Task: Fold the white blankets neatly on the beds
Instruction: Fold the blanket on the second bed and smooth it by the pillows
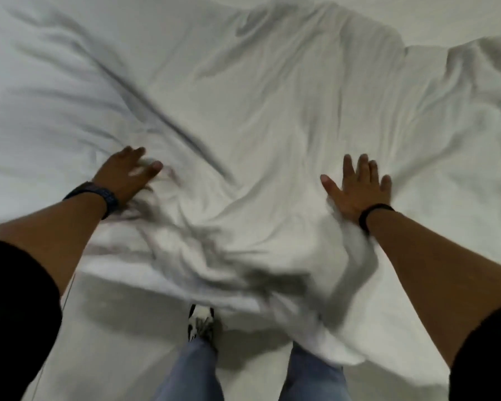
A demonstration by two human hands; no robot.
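Observation:
A white blanket (pixel 258 117) lies spread and wrinkled over the bed, filling most of the view. Its near edge is bunched and hangs over the bed's front side toward my legs. My left hand (pixel 126 176) rests palm down on the blanket at the lower left, fingers apart, with cloth creased beside it. Flat on the blanket at the lower right lies my right hand (pixel 357 185), fingers spread. Neither hand grips the cloth. Motion blur softens the folds near the edge.
The bed's white front side (pixel 122 299) drops below the blanket edge. My legs in blue jeans (pixel 191 371) and one shoe (pixel 200 319) stand against it. A dark band sits on each wrist. Another raised fold of blanket (pixel 475 62) lies at the far right.

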